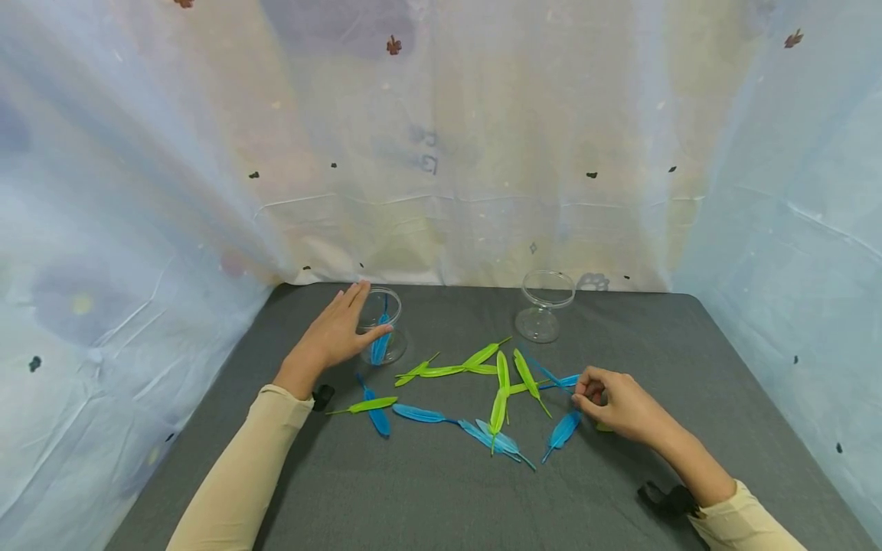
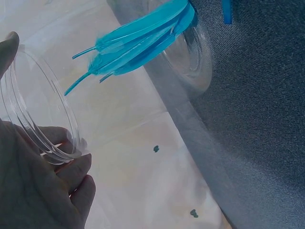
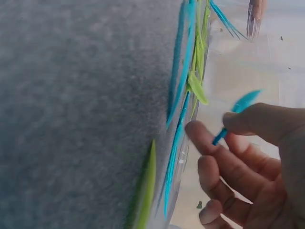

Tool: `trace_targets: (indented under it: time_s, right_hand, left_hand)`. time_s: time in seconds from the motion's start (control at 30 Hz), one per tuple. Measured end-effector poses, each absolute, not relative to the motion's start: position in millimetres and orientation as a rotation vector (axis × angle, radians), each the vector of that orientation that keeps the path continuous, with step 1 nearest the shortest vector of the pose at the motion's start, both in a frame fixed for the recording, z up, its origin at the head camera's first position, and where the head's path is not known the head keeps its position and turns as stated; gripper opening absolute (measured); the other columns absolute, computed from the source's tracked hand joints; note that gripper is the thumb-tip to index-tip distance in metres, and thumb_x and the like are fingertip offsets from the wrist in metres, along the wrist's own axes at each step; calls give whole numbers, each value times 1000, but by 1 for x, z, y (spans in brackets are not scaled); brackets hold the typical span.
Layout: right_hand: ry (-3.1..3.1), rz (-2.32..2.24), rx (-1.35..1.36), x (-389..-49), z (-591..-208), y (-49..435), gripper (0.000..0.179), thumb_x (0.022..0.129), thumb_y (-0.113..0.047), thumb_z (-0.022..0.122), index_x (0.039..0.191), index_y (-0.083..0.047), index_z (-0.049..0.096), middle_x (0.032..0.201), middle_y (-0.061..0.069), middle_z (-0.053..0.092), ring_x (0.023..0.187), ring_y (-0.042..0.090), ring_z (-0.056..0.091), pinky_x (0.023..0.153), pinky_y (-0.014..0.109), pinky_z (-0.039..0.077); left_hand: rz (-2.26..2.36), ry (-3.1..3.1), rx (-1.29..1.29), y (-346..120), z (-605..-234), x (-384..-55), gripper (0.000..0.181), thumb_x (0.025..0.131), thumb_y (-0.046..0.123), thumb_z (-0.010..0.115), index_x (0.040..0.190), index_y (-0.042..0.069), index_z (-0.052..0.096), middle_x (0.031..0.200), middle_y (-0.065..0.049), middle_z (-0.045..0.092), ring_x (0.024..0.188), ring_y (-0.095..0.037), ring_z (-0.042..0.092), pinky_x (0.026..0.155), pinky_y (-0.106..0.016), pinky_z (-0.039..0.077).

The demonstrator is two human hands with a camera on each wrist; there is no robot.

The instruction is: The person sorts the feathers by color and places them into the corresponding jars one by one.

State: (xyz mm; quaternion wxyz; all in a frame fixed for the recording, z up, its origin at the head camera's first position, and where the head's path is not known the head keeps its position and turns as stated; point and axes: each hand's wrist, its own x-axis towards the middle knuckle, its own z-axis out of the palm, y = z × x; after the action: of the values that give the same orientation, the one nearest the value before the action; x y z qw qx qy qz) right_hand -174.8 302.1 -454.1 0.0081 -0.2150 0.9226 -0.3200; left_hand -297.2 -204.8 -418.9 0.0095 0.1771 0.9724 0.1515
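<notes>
My left hand (image 1: 335, 329) holds a clear round cup (image 2: 47, 138) at its rim, thumb on one side and fingers on the other. Several blue feathers (image 2: 138, 40) stand inside that cup, quills toward the rim. Over the right part of the table, my right hand (image 1: 623, 405) pinches a blue feather (image 3: 245, 101) by its quill between thumb and index finger. Just below these fingertips lies another blue feather (image 1: 563, 430). A green feather (image 1: 604, 427) shows partly from under the right hand.
A second clear cup (image 1: 537, 325) stands at the back right of the grey table (image 1: 427, 505). Loose green feathers (image 1: 441, 371) and blue feathers (image 1: 420, 414) lie scattered and partly crossed across the middle. A patterned curtain (image 1: 441, 191) hangs behind the table and along both sides.
</notes>
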Motion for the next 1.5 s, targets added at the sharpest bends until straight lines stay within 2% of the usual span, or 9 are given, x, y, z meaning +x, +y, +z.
trace_targets:
  time_s: [0.23, 0.37, 0.6, 0.77, 0.87, 1.1, 1.3, 1.5]
  right_hand:
    - [2897, -1160, -766, -181, -455, 298, 6, 102, -5, 74, 102, -9, 70, 82, -2, 75, 70, 11, 68, 60, 26, 55]
    - [2900, -1205, -733, -186, -454, 294, 5, 104, -10, 74, 102, -6, 73, 81, 0, 74, 68, 8, 64, 58, 26, 53]
    - [3037, -1246, -653, -192, -452, 286, 3, 101, -10, 78, 101, -13, 76, 84, -3, 72, 71, 6, 62, 61, 27, 54]
    - [3102, -1346, -636, -196, -450, 281, 11, 98, -6, 80, 105, -14, 78, 92, -3, 76, 77, 14, 71, 66, 30, 58]
    - [3130, -1385, -643, -197, -448, 278, 12, 98, -5, 80, 108, -12, 79, 94, -2, 78, 80, 18, 73, 66, 29, 56]
    - [3147, -1418, -685, -202, -444, 268, 16, 101, -4, 76, 114, -11, 79, 103, 3, 80, 90, 12, 74, 74, 23, 58]
    - [3102, -1480, -797, -210, -438, 255, 26, 97, 6, 76, 121, -6, 75, 109, 7, 80, 93, 23, 77, 79, 21, 60]
    - [3065, -1567, -821, -216, -428, 240, 24, 96, -1, 80, 118, -10, 77, 104, 0, 82, 94, 14, 78, 83, 13, 57]
  left_hand:
    - [459, 3044, 566, -206, -420, -299, 111, 101, 80, 47, 174, 9, 2, 181, -16, 4, 166, -38, 6, 135, -57, 9]
    - [454, 3048, 564, -206, -420, -299, 111, 101, 81, 47, 174, 10, 2, 181, -16, 5, 166, -37, 6, 135, -56, 9]
    - [466, 3044, 569, -205, -419, -299, 110, 102, 77, 50, 174, 9, 2, 180, -17, 4, 166, -37, 6, 135, -56, 7]
    - [470, 3042, 565, -205, -417, -298, 109, 102, 76, 50, 174, 9, 2, 181, -16, 4, 167, -36, 6, 135, -55, 6]
    - [460, 3043, 569, -205, -417, -299, 110, 102, 77, 50, 174, 9, 2, 181, -16, 4, 167, -36, 7, 135, -54, 6]
    - [471, 3046, 560, -205, -419, -298, 111, 101, 78, 51, 174, 7, 5, 180, -17, 6, 166, -39, 7, 135, -58, 9]
    - [476, 3044, 565, -205, -417, -297, 111, 101, 78, 51, 174, 9, 3, 180, -17, 6, 166, -39, 6, 134, -58, 9]
    - [464, 3047, 559, -204, -417, -297, 112, 101, 79, 50, 174, 9, 2, 180, -17, 4, 166, -38, 6, 135, -57, 8]
